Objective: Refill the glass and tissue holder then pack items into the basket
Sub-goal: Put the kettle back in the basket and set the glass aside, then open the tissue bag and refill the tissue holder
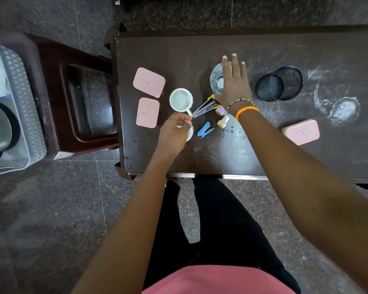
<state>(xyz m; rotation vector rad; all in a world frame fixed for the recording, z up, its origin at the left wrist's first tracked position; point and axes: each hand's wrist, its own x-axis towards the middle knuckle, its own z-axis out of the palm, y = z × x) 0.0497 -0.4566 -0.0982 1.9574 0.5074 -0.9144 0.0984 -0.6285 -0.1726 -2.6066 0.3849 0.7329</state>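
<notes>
A clear glass (217, 81) stands on the dark table (179, 52). My right hand (235, 81) hovers over its right side with fingers spread, holding nothing. My left hand (174, 130) is closed around a white cup (189, 133), mostly hidden beneath it. A second white cup (181, 100) stands just behind. A black mesh holder (278, 83) lies tipped on its side at the right. The grey woven basket (19, 115) sits off the table at far left with a dark round vessel (0, 126) inside.
Three pink lidded boxes (149, 82) (147, 112) (302, 132) lie on the table. Scissors (204, 108), a blue stapler (205, 130) and two small markers (222, 122) (220, 110) lie between my hands. A dark stool (72, 98) stands left of the table.
</notes>
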